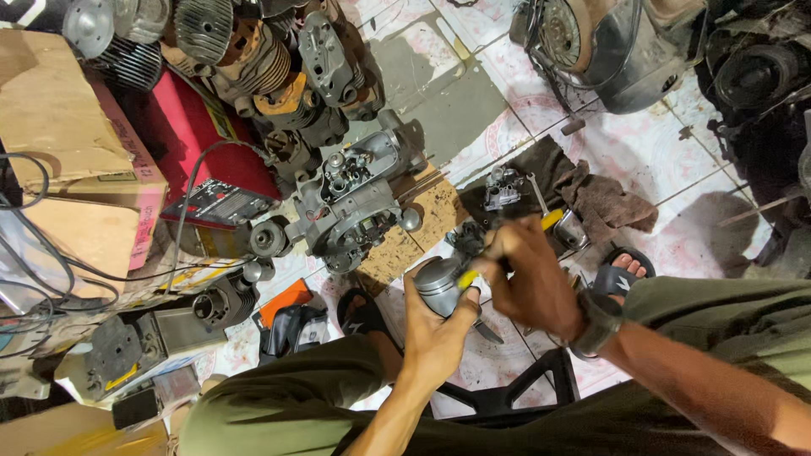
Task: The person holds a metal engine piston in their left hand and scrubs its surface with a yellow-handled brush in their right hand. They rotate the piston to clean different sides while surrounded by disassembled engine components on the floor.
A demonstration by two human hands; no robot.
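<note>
A seated person works over a tiled floor (642, 152) crowded with engine parts. The left hand (435, 333) is wrapped tight around one silver piston (439, 283), held above the knees; the right hand (528, 283) is clenched on one yellow-handled tool (467, 277), whose tip touches the piston's top. One engine crankcase (351, 207) sits on a wooden board (422, 224) just ahead (two sandalled feet flank the work). One brown rag (591, 194) lies to the right, and several finned cylinders (245, 59) cluster at upper left.
</note>
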